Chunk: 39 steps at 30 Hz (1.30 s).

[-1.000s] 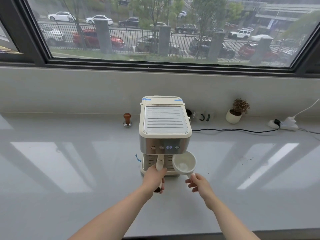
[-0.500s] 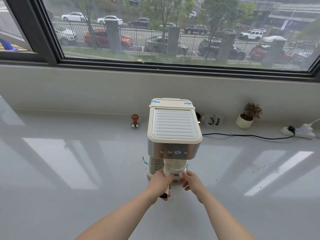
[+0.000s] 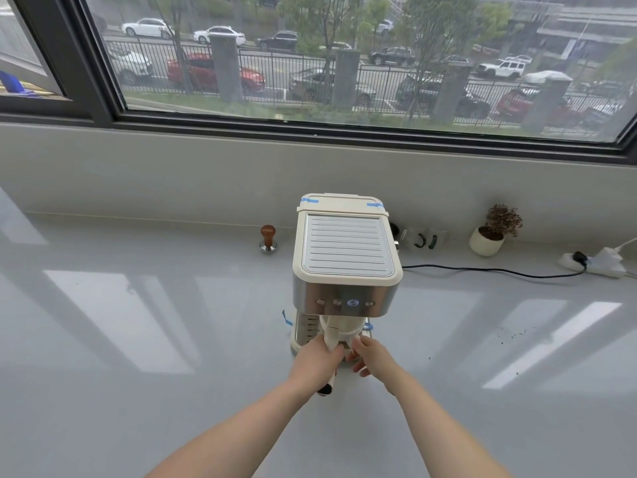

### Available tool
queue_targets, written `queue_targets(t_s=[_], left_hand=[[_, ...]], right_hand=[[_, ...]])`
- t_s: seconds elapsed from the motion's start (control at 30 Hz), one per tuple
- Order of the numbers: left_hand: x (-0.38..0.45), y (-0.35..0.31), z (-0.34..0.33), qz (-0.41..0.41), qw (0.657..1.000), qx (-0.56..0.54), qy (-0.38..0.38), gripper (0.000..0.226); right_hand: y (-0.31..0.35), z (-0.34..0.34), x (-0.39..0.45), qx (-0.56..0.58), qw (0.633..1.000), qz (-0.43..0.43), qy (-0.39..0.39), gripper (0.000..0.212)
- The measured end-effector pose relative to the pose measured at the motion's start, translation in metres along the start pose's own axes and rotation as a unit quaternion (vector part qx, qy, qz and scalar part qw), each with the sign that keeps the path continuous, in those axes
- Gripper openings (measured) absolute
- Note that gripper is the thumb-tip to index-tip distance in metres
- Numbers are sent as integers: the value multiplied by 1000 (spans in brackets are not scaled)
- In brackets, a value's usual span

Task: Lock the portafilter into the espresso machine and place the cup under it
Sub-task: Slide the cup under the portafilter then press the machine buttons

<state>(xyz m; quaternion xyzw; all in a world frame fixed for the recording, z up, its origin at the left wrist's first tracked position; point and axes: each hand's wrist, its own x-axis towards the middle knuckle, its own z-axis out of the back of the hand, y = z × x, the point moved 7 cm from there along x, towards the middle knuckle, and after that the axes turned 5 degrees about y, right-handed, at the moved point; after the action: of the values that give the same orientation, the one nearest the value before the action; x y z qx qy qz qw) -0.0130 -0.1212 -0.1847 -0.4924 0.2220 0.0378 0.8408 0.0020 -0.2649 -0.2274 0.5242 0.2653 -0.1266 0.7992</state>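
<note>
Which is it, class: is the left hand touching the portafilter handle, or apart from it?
Touching. The head view shows the left hand wrapped around the portafilter handle, whose dark tip pokes out below the fist.

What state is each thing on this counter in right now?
Espresso machine: upright, one front light lit.
Portafilter handle: sticks out from under the machine, gripped by the left hand.
Cup: under the machine, right hand at it.
Tamper: upright, untouched.
Power strip: black plug in.

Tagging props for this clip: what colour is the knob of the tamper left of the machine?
Reddish-brown, on a silver metal base; the tamper shows in the head view.
</note>
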Motion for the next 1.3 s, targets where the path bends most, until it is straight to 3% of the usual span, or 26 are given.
queue_targets(t_s=[0.2, 0.4, 0.63, 0.8, 0.9, 1.07, 1.17, 1.3], left_hand=[[-4, -3, 1, -6, 1000, -6, -4, 18], [-6, -3, 3, -6, 1000, -3, 6, 15], [-5, -14, 40, -32, 999, -39, -13, 59], [-4, -36, 85, -100, 990, -33, -89, 107], [-8, -59, 96, -173, 978, 34, -111, 110], [-8, -75, 100, -215, 957, 132, -141, 110], [-7, -75, 100, -223, 945, 183, -155, 97], [-4, -70, 102, -211, 938, 218, -167, 97]], right_hand=[[3, -11, 1, -10, 1000, 0, 24, 29], [5, -3, 2, -46, 997, 14, -57, 25], [32, 43, -23, -10, 977, 104, -188, 25], [59, 58, -42, -45, 957, 189, -214, 66], [72, 58, -49, -42, 947, 220, -232, 82], [99, 57, -67, -32, 908, 293, -298, 119], [106, 55, -71, -50, 893, 319, -314, 112], [108, 56, -73, -90, 872, 344, -337, 90]])
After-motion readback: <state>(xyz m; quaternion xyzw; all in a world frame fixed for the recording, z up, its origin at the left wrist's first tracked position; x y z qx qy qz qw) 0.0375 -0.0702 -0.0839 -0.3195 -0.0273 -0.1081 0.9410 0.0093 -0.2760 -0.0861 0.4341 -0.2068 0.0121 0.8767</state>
